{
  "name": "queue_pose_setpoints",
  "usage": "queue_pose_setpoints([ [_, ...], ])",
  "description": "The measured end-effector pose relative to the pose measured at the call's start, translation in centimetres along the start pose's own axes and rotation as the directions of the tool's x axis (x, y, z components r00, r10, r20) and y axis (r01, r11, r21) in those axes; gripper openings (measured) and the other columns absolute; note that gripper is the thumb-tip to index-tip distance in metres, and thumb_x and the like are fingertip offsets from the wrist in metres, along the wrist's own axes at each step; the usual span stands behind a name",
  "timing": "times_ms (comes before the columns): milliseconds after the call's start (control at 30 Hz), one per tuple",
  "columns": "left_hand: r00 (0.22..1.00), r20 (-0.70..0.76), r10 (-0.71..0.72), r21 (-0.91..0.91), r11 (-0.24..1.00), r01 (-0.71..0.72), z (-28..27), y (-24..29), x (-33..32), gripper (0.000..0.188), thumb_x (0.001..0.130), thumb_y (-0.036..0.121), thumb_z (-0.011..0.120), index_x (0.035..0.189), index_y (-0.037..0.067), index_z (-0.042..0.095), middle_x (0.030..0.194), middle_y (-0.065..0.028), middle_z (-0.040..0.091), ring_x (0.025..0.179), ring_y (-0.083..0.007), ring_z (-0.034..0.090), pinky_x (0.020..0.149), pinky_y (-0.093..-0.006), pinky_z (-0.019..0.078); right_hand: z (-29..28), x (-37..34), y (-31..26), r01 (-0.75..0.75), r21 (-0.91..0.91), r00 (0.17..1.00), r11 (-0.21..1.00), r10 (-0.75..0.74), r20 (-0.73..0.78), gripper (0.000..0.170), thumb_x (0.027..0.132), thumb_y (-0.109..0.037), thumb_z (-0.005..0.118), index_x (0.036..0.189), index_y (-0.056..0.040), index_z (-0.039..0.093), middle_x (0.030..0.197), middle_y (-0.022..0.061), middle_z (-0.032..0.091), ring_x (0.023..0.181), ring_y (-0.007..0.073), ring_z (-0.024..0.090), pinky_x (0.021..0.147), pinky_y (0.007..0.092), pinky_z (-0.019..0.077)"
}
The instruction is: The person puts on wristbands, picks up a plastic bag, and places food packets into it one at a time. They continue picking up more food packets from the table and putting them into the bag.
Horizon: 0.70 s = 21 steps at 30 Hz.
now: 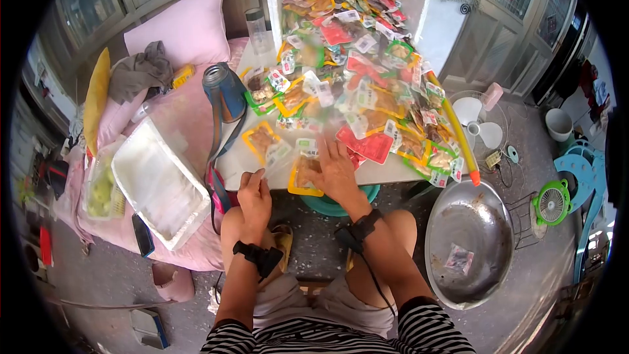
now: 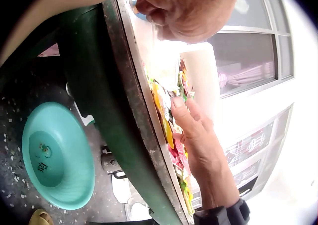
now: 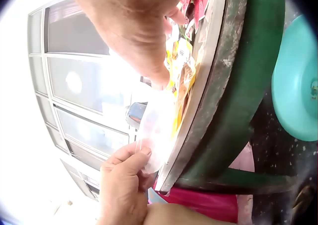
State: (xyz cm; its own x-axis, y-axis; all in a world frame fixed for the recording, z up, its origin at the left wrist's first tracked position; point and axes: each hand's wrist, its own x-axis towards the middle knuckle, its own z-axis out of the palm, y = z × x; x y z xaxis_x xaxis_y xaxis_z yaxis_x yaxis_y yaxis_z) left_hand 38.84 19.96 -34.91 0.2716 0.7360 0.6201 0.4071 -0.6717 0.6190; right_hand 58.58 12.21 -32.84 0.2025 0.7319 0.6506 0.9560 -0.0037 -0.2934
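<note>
In the head view my left hand [image 1: 254, 198] is at the table's front edge. The right wrist view shows its thumb and fingers pinching a clear plastic bag [image 3: 153, 138], which stretches up toward my right hand. My right hand [image 1: 339, 174] lies over the front of the packet pile, fingers pointing away and fairly straight. Beside its thumb is a yellow-edged snack packet [image 1: 303, 176] with brown food inside. A red packet [image 1: 372, 147] is close by its fingertips. Another yellow-edged packet [image 1: 263, 141] sits farther left on the table.
A white foam box [image 1: 424, 10] lies tipped at the back, spilling many packets. A blue flask [image 1: 226, 97] stands left, a yellow stick [image 1: 457, 132] lies right. An emptied foam tray [image 1: 157, 183] rests on the pink bed. A metal basin [image 1: 469, 242] and a teal basin [image 2: 57, 155] are lower down.
</note>
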Motion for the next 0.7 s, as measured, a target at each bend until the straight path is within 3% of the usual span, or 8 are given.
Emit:
queue_pose_setpoints([
  [100, 1.0, 0.015, 0.005, -0.008, 1.0, -0.005, 0.3, -0.3, -0.2, 0.025, 0.077, -0.009, 0.061, 0.101, -0.002, 0.066, 0.075, -0.0151, 0.054, 0.062, -0.0275, 0.055, 0.058, -0.0349, 0.0446, 1.1, 0.0, -0.1, -0.196, -0.006, 0.938, 0.981, 0.19, 0.29, 0.094, 0.066, -0.032, 0.079, 0.14, 0.0034, 0.034, 0.13, 0.0233, 0.05, 0.112, 0.0362, 0.048, 0.097, 0.043, 0.0414],
  [233, 1.0, 0.018, -0.009, -0.004, 1.0, 0.009, 0.3, -0.2, -0.3, 0.025, 0.077, -0.008, 0.062, 0.101, -0.002, 0.067, 0.074, -0.0144, 0.054, 0.061, -0.0257, 0.055, 0.057, -0.034, 0.0447, -0.4, 0.8, -0.9, -0.428, 0.128, 0.852, 0.895, 0.353, 0.387, 0.081, 0.063, -0.035, 0.082, 0.126, 0.0058, 0.051, 0.109, 0.0186, 0.062, 0.098, 0.033, 0.058, 0.087, 0.0403, 0.0477],
  [300, 1.0, 0.019, -0.016, -0.013, 1.0, 0.016, 0.4, -0.1, -0.3, 0.025, 0.077, -0.008, 0.063, 0.101, -0.001, 0.067, 0.074, -0.0143, 0.054, 0.061, -0.0251, 0.055, 0.057, -0.0334, 0.0448, -1.8, 0.9, 0.4, -0.58, 0.203, 0.699, 0.789, 0.354, 0.622, 0.064, 0.067, -0.03, 0.082, 0.116, 0.0064, 0.06, 0.095, 0.0135, 0.068, 0.086, 0.027, 0.065, 0.079, 0.0365, 0.0514],
  [367, 0.999, 0.029, -0.019, -0.01, 1.0, 0.019, 0.3, 0.1, -0.2, 0.024, 0.077, -0.007, 0.064, 0.1, 0.0, 0.067, 0.074, -0.014, 0.054, 0.06, -0.0248, 0.055, 0.056, -0.0332, 0.0449, -1.7, -0.6, 1.5, -0.722, 0.493, 0.661, 0.486, 0.271, 0.7, 0.048, 0.071, -0.027, 0.081, 0.104, 0.0048, 0.065, 0.082, 0.0078, 0.068, 0.074, 0.0192, 0.065, 0.071, 0.0315, 0.0517],
  [433, 0.999, 0.03, -0.014, -0.01, 1.0, 0.015, 0.2, 0.3, -0.2, 0.023, 0.077, -0.006, 0.065, 0.1, 0.0, 0.068, 0.074, -0.0137, 0.055, 0.059, -0.0244, 0.055, 0.056, -0.0327, 0.0451, -2.2, -2.1, 2.0, -0.693, 0.668, 0.721, 0.273, 0.261, 0.641, 0.029, 0.077, -0.021, 0.079, 0.094, 0.0007, 0.069, 0.075, 0.0024, 0.068, 0.062, 0.0078, 0.061, 0.059, 0.0234, 0.0488],
  [533, 0.999, 0.031, -0.011, -0.027, 1.0, 0.012, 0.2, 0.5, -0.3, 0.022, 0.078, -0.004, 0.065, 0.099, 0.002, 0.068, 0.076, -0.0142, 0.056, 0.062, -0.0278, 0.058, 0.057, -0.0349, 0.0465, -5.4, -1.9, 1.8, -0.77, 0.636, 0.619, 0.039, 0.285, 0.732, 0.024, 0.079, -0.022, 0.078, 0.091, -0.0028, 0.07, 0.072, 0.0016, 0.067, 0.06, 0.0071, 0.061, 0.057, 0.0228, 0.0478],
  [567, 0.999, 0.039, -0.017, -0.045, 0.999, 0.018, 0.2, 0.5, -0.3, 0.021, 0.078, -0.003, 0.065, 0.099, 0.003, 0.068, 0.077, -0.015, 0.057, 0.064, -0.0315, 0.059, 0.058, -0.0376, 0.0477, -5.1, -2.3, 2.8, -0.845, 0.534, 0.518, 0.025, 0.28, 0.808, 0.021, 0.082, -0.02, 0.076, 0.092, -0.0037, 0.07, 0.074, 0.0016, 0.067, 0.062, 0.0054, 0.059, 0.056, 0.0203, 0.045],
  [700, 0.999, 0.041, 0.008, -0.056, 0.998, -0.006, 0.3, 0.6, -0.4, 0.02, 0.079, -0.001, 0.065, 0.098, 0.004, 0.068, 0.079, -0.0152, 0.058, 0.066, -0.034, 0.061, 0.058, -0.0402, 0.0491, -2.8, -3.4, 1.3, -0.802, 0.596, 0.557, -0.021, 0.334, 0.761, 0.021, 0.084, -0.025, 0.075, 0.09, -0.0054, 0.07, 0.074, 0.0001, 0.066, 0.056, 0.0024, 0.053, 0.044, 0.0173, 0.0329],
])
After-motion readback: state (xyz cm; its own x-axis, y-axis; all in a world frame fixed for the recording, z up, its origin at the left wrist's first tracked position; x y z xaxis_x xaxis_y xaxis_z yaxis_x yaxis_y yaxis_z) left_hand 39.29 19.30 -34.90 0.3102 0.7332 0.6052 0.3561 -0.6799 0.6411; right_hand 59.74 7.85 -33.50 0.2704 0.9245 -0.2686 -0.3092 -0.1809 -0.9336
